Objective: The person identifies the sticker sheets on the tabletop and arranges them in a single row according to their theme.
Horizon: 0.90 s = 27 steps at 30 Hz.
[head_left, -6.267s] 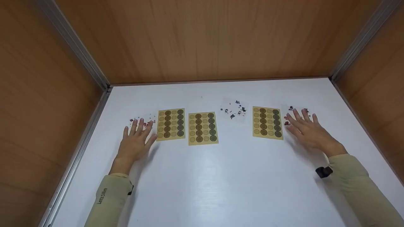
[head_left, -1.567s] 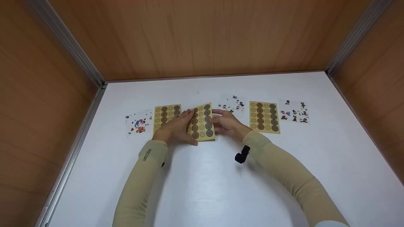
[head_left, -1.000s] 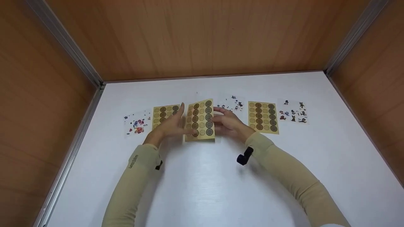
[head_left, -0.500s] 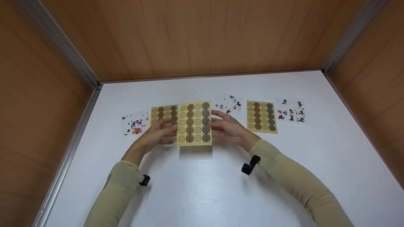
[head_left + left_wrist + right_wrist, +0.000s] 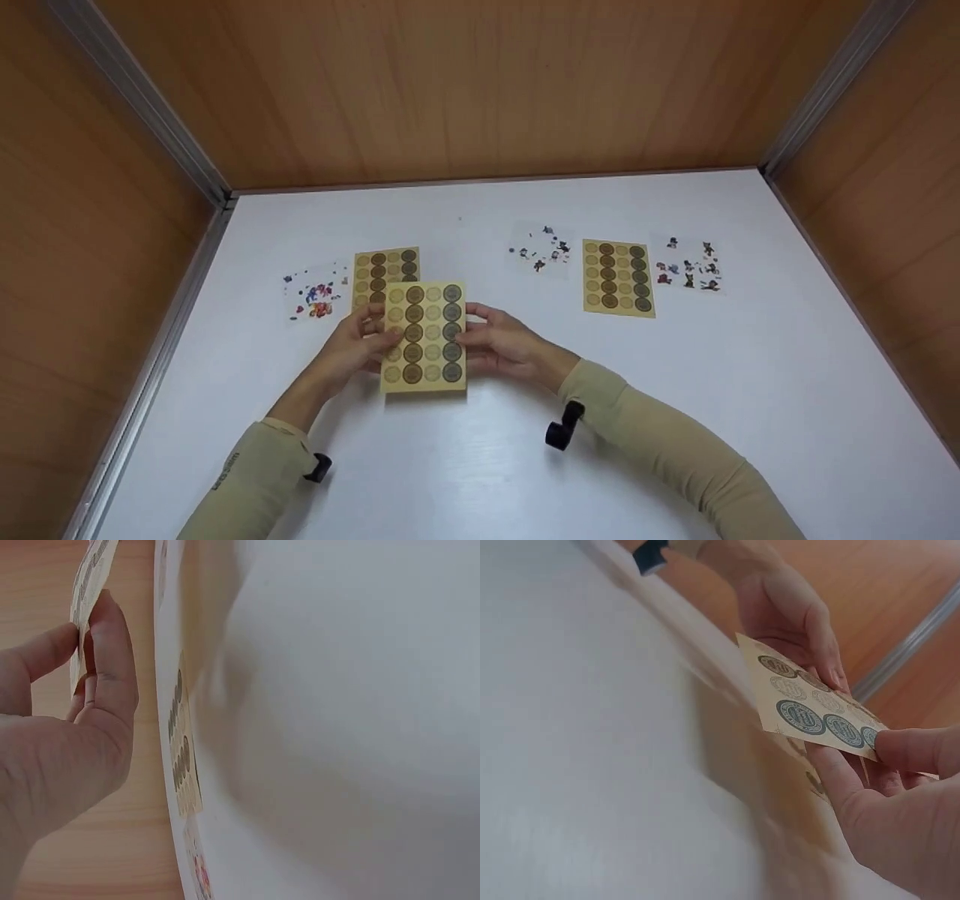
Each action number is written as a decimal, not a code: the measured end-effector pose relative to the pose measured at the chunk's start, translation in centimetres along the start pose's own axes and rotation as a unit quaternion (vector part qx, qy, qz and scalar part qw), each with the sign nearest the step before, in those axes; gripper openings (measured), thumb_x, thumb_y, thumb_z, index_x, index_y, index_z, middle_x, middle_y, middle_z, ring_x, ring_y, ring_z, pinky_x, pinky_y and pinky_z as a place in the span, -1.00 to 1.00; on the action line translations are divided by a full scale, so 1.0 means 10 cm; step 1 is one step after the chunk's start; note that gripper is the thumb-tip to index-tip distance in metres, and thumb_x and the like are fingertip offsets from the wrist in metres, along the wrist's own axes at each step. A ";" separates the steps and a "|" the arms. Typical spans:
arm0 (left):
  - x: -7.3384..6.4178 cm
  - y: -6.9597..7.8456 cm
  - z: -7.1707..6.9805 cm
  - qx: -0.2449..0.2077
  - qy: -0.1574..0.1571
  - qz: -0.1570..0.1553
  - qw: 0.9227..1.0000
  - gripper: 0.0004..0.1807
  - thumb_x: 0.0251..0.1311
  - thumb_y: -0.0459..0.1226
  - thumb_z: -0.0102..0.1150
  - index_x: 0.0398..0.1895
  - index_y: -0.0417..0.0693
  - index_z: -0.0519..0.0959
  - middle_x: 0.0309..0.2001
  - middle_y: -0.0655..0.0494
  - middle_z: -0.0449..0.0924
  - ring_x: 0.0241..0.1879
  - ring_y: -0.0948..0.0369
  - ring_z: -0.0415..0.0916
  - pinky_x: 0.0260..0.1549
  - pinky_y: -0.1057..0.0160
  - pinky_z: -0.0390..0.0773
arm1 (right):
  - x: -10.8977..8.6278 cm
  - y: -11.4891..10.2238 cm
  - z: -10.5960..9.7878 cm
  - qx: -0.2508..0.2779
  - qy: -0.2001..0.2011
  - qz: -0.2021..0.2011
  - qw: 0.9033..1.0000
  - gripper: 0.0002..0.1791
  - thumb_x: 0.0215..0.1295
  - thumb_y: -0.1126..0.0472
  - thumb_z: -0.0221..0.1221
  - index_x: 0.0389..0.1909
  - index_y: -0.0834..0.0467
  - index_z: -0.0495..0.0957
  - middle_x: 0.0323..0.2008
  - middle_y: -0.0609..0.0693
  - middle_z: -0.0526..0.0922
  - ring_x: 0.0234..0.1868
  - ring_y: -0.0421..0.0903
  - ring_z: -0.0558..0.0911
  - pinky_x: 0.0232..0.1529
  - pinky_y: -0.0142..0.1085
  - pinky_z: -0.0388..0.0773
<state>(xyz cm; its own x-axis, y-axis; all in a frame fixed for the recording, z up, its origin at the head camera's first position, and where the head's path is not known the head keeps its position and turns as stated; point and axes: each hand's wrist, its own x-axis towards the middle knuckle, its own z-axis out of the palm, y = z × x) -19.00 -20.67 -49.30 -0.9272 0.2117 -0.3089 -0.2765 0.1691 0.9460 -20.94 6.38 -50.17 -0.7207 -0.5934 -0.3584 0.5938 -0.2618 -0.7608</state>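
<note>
Both hands hold a kraft-coloured sheet of round stickers [image 5: 424,337] above the white table, with rows of pale, brown and dark circles facing up. My left hand [image 5: 349,349] pinches its left edge, thumb on top and fingers behind. At the opposite edge, my right hand [image 5: 506,341] grips in the same way. The left wrist view shows the sheet [image 5: 86,600] nearly edge-on between thumb and fingers of the left hand [image 5: 67,757]. Seals on the sheet [image 5: 810,705] show large in the right wrist view, the right thumb [image 5: 915,750] pressing its border.
A similar sticker sheet [image 5: 386,262] lies behind, partly covered by the held one. Another [image 5: 619,277] lies at right. Clear sheets with small colourful figures lie at left [image 5: 315,292], centre [image 5: 540,251] and far right [image 5: 686,262]. Wooden walls [image 5: 480,90] enclose the table [image 5: 480,465].
The hands, earlier spread apart, came together on the middle sticker sheet and lifted it. The sheet has moved nearer and leftward; the left hand let go briefly and now pinches its edge again.
</note>
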 end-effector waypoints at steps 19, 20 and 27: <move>-0.46 -0.26 -0.38 0.083 0.032 -0.079 0.993 -0.49 0.37 -0.28 0.24 0.27 -0.22 0.29 -0.23 -0.09 0.63 -0.37 0.10 0.67 -0.46 0.23 0.69 | 0.24 0.39 0.41 -0.086 -0.023 0.018 0.996 -0.15 0.26 0.59 0.17 0.48 0.01 0.14 0.07 0.27 0.64 -0.01 0.22 0.71 0.00 0.12 0.67; -0.48 -0.26 -0.40 0.085 0.031 -0.083 0.992 -0.50 0.38 -0.28 0.23 0.27 -0.23 0.28 -0.22 -0.10 0.64 -0.37 0.08 0.68 -0.45 0.22 0.69 | 0.26 0.39 0.42 -0.101 -0.023 0.017 0.994 -0.15 0.27 0.58 0.18 0.49 0.02 0.13 0.08 0.27 0.64 -0.02 0.22 0.71 0.00 0.10 0.68; -0.56 -0.25 -0.45 0.132 0.027 -0.080 0.988 -0.48 0.35 -0.28 0.25 0.23 -0.29 0.27 -0.26 -0.11 0.65 -0.43 0.08 0.69 -0.51 0.21 0.69 | 0.35 0.37 0.50 -0.212 -0.002 0.007 0.977 -0.12 0.28 0.51 0.22 0.55 0.10 0.06 0.15 0.16 0.56 -0.02 0.13 0.70 -0.02 -0.03 0.71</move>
<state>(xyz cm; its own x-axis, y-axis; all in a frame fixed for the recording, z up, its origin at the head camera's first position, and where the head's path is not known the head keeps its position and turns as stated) -14.26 -26.61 -49.47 -0.8911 0.1117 -0.4399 -0.3513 0.4437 0.8245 -19.47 -0.44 -51.58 -0.7115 -0.5981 -0.3688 0.4015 0.0847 -0.9119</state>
